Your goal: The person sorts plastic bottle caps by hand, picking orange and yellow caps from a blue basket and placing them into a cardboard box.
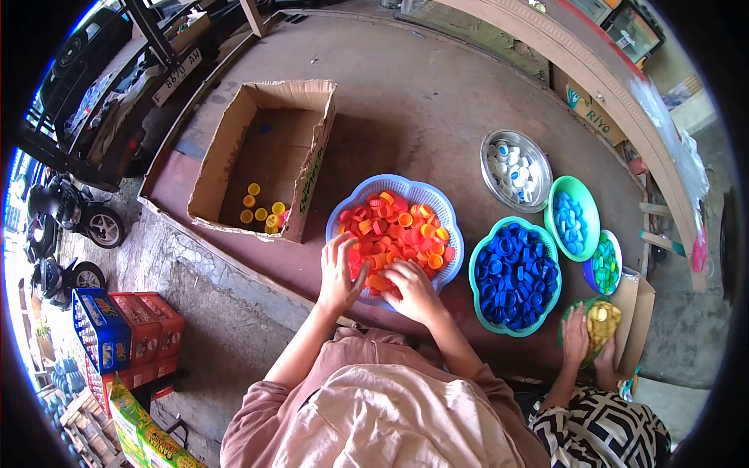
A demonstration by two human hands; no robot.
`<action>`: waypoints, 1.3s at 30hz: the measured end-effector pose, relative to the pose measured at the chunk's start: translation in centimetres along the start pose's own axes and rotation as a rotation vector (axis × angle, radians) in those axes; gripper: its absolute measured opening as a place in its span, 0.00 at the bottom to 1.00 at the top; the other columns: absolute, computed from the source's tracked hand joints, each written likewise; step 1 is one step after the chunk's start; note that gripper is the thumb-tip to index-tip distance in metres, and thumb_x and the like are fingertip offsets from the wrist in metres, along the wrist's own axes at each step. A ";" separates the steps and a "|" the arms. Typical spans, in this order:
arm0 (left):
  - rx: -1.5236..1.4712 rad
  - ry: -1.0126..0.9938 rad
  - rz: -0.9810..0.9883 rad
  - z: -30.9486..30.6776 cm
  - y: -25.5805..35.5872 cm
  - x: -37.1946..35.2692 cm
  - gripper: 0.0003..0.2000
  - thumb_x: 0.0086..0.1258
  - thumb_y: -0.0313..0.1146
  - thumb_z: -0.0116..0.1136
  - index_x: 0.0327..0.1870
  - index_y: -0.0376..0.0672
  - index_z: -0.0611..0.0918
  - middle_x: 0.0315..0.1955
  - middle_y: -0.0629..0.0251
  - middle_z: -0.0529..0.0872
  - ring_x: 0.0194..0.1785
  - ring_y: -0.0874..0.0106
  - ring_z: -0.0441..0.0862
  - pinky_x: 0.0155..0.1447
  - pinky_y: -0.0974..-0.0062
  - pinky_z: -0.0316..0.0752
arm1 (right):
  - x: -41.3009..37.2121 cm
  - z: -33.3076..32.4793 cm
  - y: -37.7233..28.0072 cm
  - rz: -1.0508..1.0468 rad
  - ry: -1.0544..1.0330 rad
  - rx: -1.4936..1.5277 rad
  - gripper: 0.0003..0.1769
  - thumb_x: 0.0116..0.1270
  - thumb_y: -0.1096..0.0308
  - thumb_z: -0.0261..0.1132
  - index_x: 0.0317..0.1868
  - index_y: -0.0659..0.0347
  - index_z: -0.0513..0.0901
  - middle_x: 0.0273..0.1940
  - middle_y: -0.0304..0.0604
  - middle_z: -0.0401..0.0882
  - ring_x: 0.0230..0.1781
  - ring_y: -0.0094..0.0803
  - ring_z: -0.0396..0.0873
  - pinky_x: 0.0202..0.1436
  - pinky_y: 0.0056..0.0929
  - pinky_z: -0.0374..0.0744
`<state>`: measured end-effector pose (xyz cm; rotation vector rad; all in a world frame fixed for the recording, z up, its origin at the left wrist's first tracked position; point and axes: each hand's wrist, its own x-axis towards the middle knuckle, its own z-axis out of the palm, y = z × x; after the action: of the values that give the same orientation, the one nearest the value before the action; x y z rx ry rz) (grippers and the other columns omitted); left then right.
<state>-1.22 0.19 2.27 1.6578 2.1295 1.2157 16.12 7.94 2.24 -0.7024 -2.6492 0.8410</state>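
A lilac plastic basket (pixel 455 210) full of red and orange bottle caps (pixel 394 222) stands on the table in front of me. My left hand (pixel 339 277) is over its near left rim, fingers apart, with the thumb towards the caps. My right hand (pixel 415 290) reaches in at the near side, fingers curled on several orange bottle caps (pixel 379 283). Part of its grip is hidden. Left of the basket, a cardboard box (pixel 214 168) holds several yellow caps (pixel 269 214). A turquoise basket (pixel 476 303) of dark blue caps (pixel 516 269) is to the right.
Farther right are a metal bowl (pixel 488 175) of white caps, a green bowl (pixel 595 234) of light blue caps and a small bowl (pixel 619 261) of green caps. Another person's hands (pixel 576 335) hold a container of yellowish caps (pixel 602 324). Crates (pixel 148 327) stand lower left.
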 end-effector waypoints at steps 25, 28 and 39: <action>0.255 -0.506 0.208 5.7 4.0 -0.8 0.40 0.64 0.64 0.45 0.66 0.36 0.66 0.69 0.50 0.57 0.74 0.51 0.47 0.70 0.43 0.49 | 1.2 -2.0 6.2 0.343 0.577 0.143 0.20 0.63 0.72 0.61 0.56 0.66 0.71 0.53 0.56 0.73 0.56 0.51 0.71 0.63 0.42 0.68; 0.269 -0.556 0.208 5.4 3.8 -1.3 0.40 0.63 0.63 0.47 0.67 0.37 0.65 0.70 0.54 0.57 0.74 0.51 0.47 0.70 0.43 0.51 | 3.8 -2.5 6.1 0.461 0.431 0.121 0.22 0.65 0.68 0.60 0.58 0.65 0.70 0.58 0.59 0.70 0.59 0.51 0.70 0.64 0.41 0.67; 0.351 -0.625 0.228 5.6 4.0 -1.5 0.38 0.64 0.60 0.47 0.66 0.36 0.66 0.66 0.52 0.62 0.72 0.50 0.52 0.71 0.46 0.50 | 11.1 0.9 5.1 0.491 -0.020 -0.103 0.26 0.64 0.47 0.58 0.52 0.60 0.74 0.49 0.54 0.77 0.52 0.50 0.74 0.59 0.53 0.67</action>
<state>5.46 1.78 0.94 2.1092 1.8457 0.2785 8.29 16.97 -0.35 -1.4144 -2.5847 0.8284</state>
